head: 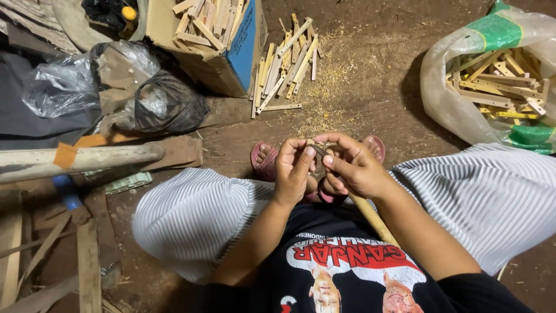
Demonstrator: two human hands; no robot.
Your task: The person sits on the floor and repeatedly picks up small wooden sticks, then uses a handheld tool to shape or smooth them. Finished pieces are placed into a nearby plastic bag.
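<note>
both hands (324, 168) pinch a small wooden piece (317, 148) above the sandals (266, 162).

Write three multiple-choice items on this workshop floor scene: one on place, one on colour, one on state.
1. Where is the loose pile of pale wooden sticks?
A. on the dirt floor beside the cardboard box
B. on the person's lap
C. on a shelf

2. What colour are the sandals?
A. green
B. pink
C. black

3. What are the left hand and right hand doing?
A. resting flat on the floor
B. raised apart, holding nothing
C. together gripping a small wooden piece

Answers: A, sticks lie by the box; B, straps show pink; C, fingers meet on it.
</note>
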